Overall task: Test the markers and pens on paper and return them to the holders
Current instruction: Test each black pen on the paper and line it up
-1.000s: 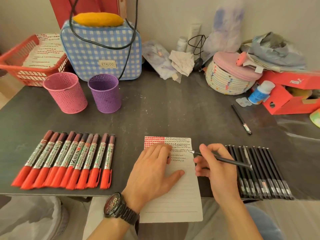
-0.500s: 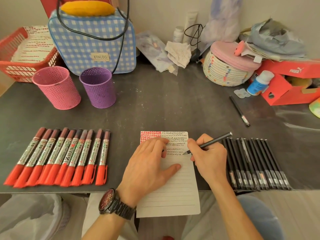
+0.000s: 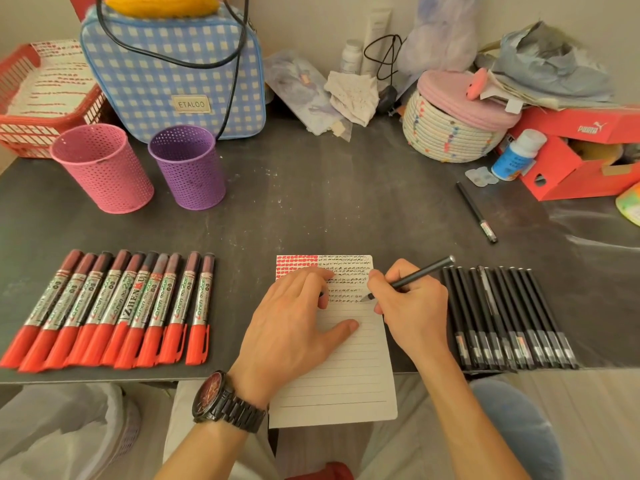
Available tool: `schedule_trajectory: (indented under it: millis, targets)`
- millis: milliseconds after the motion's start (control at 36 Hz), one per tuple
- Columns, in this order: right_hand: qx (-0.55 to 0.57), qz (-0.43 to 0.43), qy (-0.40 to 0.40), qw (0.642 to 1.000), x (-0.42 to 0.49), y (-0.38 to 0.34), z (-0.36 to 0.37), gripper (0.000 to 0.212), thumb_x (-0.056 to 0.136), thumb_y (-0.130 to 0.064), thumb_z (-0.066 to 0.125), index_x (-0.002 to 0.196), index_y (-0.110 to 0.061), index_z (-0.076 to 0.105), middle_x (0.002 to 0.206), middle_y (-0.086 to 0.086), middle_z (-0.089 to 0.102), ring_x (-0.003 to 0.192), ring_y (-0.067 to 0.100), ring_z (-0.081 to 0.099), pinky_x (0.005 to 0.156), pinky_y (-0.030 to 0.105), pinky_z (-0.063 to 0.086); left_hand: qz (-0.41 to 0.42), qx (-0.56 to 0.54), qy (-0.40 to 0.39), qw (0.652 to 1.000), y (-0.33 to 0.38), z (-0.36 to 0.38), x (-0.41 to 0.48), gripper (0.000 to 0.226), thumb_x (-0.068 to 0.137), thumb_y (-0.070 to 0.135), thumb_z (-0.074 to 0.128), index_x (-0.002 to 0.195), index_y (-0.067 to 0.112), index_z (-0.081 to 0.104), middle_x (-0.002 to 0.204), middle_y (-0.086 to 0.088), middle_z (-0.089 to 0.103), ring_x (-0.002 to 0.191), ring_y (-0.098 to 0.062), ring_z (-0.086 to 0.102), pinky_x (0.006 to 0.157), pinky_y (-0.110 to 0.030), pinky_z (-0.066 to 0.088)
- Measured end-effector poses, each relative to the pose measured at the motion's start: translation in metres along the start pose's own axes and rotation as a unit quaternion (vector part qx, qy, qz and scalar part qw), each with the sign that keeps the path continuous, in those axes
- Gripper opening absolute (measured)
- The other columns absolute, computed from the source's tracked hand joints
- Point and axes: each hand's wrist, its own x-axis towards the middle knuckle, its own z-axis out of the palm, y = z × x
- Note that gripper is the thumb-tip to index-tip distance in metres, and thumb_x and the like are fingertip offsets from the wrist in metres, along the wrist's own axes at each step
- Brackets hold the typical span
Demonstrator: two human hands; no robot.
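A lined paper pad lies at the table's front edge, its top rows filled with red and black test marks. My left hand presses flat on the pad. My right hand grips a black pen with its tip on the paper beside the black marks. Several red markers lie in a row to the left. Several black pens lie in a row to the right. One more black pen lies alone further back. A pink holder and a purple holder stand at the back left.
A blue checked bag and a red basket stand behind the holders. A woven basket with a pink lid, a small bottle and a red shoebox crowd the back right. The dark table ends just below the pad's middle.
My right hand has turned the pen from lying level above the pad to tip-down on the paper and moved left. My left hand has stayed on the pad.
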Motion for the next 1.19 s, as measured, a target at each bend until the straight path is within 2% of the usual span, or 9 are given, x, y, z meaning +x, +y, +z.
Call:
schedule_trajectory:
  millis: [333,639,972,1083,1194]
  targets:
    - [0.007,-0.001,-0.001,1.0,0.0004,-0.0007,0.0004,0.034,0.087,-0.019,0.071,0.059,-0.02,0.053,0.044,-0.003,0.061,0.041,0.004,0.053,0.05,0.012,0.041,-0.001,0.004,-0.006,1.0,-0.0005,0.0001,0.0002,0.043,0.082,0.067,0.06,0.086,0.032,0.034,0.132,0.016,0.056,0.113,-0.006,0.05,0.093,-0.02,0.034]
    - [0.009,-0.01,0.006,1.0,0.001,0.0022,0.0008,0.039,0.087,-0.015,0.071,0.054,-0.019,0.051,0.044,-0.003,0.06,0.041,0.002,0.055,0.049,0.01,0.04,-0.004,0.013,-0.008,1.0,-0.0016,0.0009,-0.0002,0.044,0.082,0.067,0.061,0.086,0.033,0.033,0.133,0.019,0.055,0.112,-0.003,0.048,0.092,-0.018,0.031]
    - [0.0,0.013,0.0,1.0,0.0015,-0.0005,0.0,0.032,0.087,-0.019,0.068,0.059,-0.018,0.052,0.044,-0.001,0.06,0.039,0.007,0.054,0.046,0.021,0.044,-0.006,0.008,-0.005,1.0,-0.0022,0.0016,0.0001,0.045,0.081,0.069,0.059,0.086,0.033,0.032,0.132,0.021,0.054,0.109,-0.002,0.047,0.09,-0.018,0.03]
    - [0.002,0.012,-0.001,1.0,0.0015,-0.0013,-0.0004,0.033,0.087,-0.017,0.068,0.058,-0.019,0.051,0.044,-0.001,0.06,0.038,0.006,0.053,0.046,0.018,0.043,-0.005,0.009,-0.006,1.0,-0.0023,0.0014,-0.0004,0.046,0.081,0.069,0.06,0.086,0.033,0.032,0.132,0.02,0.054,0.11,-0.002,0.047,0.091,-0.018,0.031]
    - [0.071,0.029,0.042,0.996,0.0006,-0.0022,-0.0042,0.039,0.091,-0.022,0.072,0.058,-0.02,0.051,0.044,0.002,0.059,0.037,0.008,0.052,0.044,0.017,0.041,-0.005,0.004,-0.011,1.0,-0.002,-0.0001,-0.0004,0.044,0.082,0.067,0.06,0.086,0.033,0.032,0.132,0.022,0.053,0.112,-0.002,0.047,0.092,-0.018,0.031]
